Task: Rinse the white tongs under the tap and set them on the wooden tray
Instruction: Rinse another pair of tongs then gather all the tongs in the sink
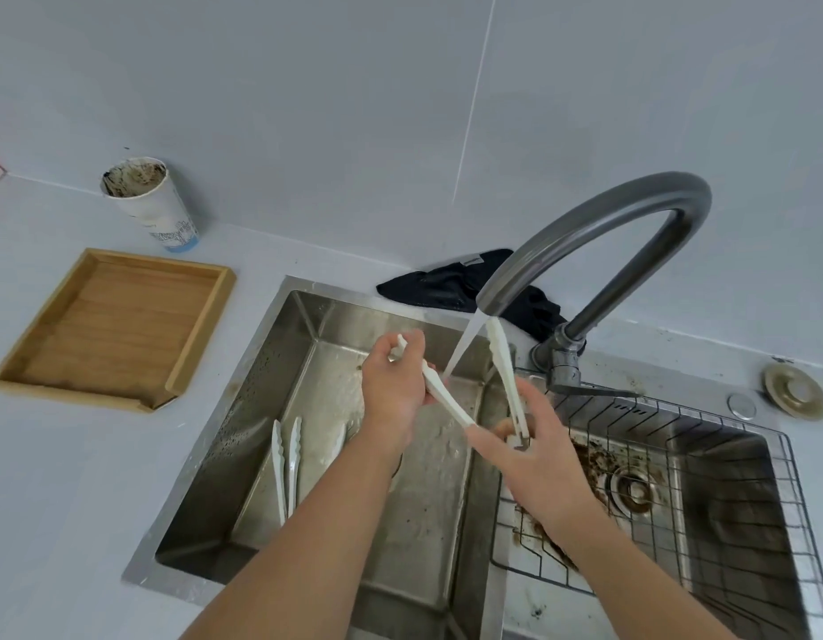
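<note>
Both hands share 1 pair of white tongs (446, 399), spread wide into a V over the sink (280, 408). Going left to right from the grip: the left hand (393, 390) is closed around 1 arm of the tongs near its toothed tip, fingers wrapped over it, and the right hand (539, 459) pinches the hinge end, where the 2 arms meet, between thumb and fingers. Between the 2 hands the stream of water (465, 344) falls from the tap (599, 233), running down just beside the second arm, which stands up from the right hand toward the spout.

Well left of the grip, on the counter, sits the wooden tray (202, 325), with a stained paper cup (153, 203) behind it. Below and left of the left hand, a second pair of tongs (285, 459) lies in the basin. Right of the grip, a wire rack (677, 455) spans the other basin.

Rinsing looks to be the step in hand. Next, I judge, the pair must be turned so that water reaches both arms, then carried clear of the sink's left rim and laid flat in the tray.
</note>
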`<action>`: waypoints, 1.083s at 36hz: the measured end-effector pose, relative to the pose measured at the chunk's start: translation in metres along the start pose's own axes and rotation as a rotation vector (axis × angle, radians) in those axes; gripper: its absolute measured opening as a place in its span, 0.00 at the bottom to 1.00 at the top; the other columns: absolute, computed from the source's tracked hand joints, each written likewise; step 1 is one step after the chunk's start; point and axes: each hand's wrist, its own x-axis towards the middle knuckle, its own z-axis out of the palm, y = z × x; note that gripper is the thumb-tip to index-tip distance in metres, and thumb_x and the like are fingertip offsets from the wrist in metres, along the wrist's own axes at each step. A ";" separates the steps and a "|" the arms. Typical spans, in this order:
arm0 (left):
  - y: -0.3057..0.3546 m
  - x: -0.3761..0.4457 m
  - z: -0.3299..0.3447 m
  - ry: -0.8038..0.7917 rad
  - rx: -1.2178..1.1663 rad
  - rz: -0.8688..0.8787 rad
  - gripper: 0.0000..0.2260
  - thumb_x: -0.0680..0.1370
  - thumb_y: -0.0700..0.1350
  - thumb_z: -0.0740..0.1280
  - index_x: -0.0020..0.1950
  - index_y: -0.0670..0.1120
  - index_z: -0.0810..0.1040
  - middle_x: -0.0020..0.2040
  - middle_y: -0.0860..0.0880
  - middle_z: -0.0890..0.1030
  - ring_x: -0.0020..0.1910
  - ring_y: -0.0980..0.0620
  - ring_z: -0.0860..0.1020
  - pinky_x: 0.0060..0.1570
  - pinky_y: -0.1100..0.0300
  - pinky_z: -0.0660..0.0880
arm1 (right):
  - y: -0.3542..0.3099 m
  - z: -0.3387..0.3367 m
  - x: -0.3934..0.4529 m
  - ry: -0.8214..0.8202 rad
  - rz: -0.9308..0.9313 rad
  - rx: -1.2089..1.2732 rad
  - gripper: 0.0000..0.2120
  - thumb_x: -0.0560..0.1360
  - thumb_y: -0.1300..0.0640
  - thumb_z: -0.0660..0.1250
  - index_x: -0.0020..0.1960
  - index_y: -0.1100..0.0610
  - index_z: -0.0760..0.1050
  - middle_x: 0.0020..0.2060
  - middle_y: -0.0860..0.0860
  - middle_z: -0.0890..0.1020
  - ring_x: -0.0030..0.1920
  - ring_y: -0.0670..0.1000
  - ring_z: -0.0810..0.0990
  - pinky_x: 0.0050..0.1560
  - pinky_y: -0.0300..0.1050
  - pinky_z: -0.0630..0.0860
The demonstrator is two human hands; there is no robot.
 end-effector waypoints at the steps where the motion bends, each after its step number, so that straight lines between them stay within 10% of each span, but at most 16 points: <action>1: 0.001 -0.001 0.000 0.015 0.015 0.013 0.10 0.79 0.54 0.69 0.54 0.49 0.79 0.33 0.44 0.84 0.31 0.47 0.84 0.33 0.54 0.83 | 0.000 0.002 0.000 -0.007 -0.022 -0.066 0.32 0.65 0.38 0.77 0.63 0.28 0.64 0.40 0.46 0.79 0.31 0.40 0.76 0.30 0.32 0.75; 11: 0.017 -0.006 -0.019 0.025 -0.168 -0.022 0.15 0.85 0.53 0.61 0.48 0.48 0.83 0.40 0.46 0.86 0.36 0.51 0.85 0.32 0.60 0.81 | 0.000 0.013 0.011 -0.161 -0.087 -0.196 0.19 0.80 0.47 0.66 0.70 0.36 0.71 0.42 0.48 0.82 0.27 0.42 0.76 0.28 0.36 0.73; 19: 0.004 -0.014 -0.017 -0.135 -0.164 -0.178 0.12 0.85 0.45 0.60 0.59 0.44 0.82 0.53 0.41 0.86 0.51 0.45 0.85 0.51 0.52 0.84 | 0.001 0.023 0.014 -0.203 -0.083 -0.106 0.18 0.80 0.42 0.59 0.68 0.33 0.73 0.38 0.29 0.79 0.33 0.36 0.76 0.39 0.38 0.71; 27: -0.017 -0.027 0.004 -0.119 0.038 -0.204 0.10 0.77 0.33 0.64 0.57 0.39 0.78 0.40 0.42 0.83 0.33 0.49 0.80 0.26 0.61 0.74 | 0.000 0.027 0.011 -0.181 0.106 0.064 0.12 0.83 0.42 0.58 0.49 0.36 0.80 0.26 0.43 0.78 0.19 0.43 0.66 0.20 0.35 0.61; 33: -0.021 0.000 -0.005 0.107 0.268 -0.184 0.08 0.78 0.31 0.60 0.43 0.40 0.76 0.47 0.34 0.83 0.43 0.40 0.81 0.39 0.54 0.75 | 0.010 0.030 -0.005 -0.256 0.192 0.033 0.24 0.83 0.39 0.54 0.39 0.52 0.77 0.20 0.42 0.70 0.18 0.44 0.63 0.19 0.35 0.60; 39: -0.016 -0.009 0.005 -0.066 0.360 -0.112 0.11 0.78 0.36 0.61 0.54 0.45 0.81 0.50 0.44 0.86 0.50 0.44 0.84 0.49 0.53 0.81 | 0.011 0.030 -0.004 -0.192 0.336 0.240 0.29 0.84 0.39 0.52 0.43 0.62 0.76 0.27 0.58 0.69 0.19 0.48 0.60 0.20 0.37 0.56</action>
